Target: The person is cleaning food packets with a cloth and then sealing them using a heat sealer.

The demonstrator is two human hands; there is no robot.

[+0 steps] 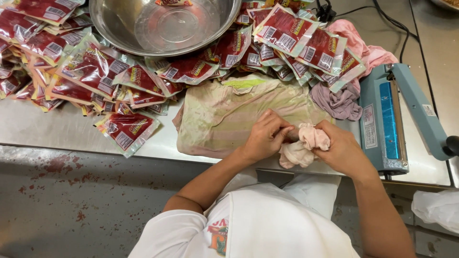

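View from the head camera, looking down on a steel table (71, 129). The left hand (265, 136) and the right hand (342, 150) meet at the near edge of the table, both closed on a small crumpled pale pink cloth (306, 143): the left grip pinches the cloth from one side with fingers curled, while the right grip is wrapped around its other side, the bunched fabric bulging between them and hanging slightly over the table edge. Under and behind the hands lies a folded striped towel (224, 117), greenish and pink and stained, spread flat on the table. Behind the towel, many sealed clear packets of red contents (95, 69) are heaped in a loose band across the table, some overlapping the base of a large empty metal bowl (119, 28) at the far side. To the right of the towel lie a bunched mauve rag (339, 102) and, farther back, a pink cloth (366, 45). Just beside the right hand stands a light blue heat sealer (387, 119), its lever arm raised, with black cables (404, 33) running away behind it. The person's white garment (282, 224) fills the lower foreground, and a white plastic bag (437, 208) shows at the lower right edge.
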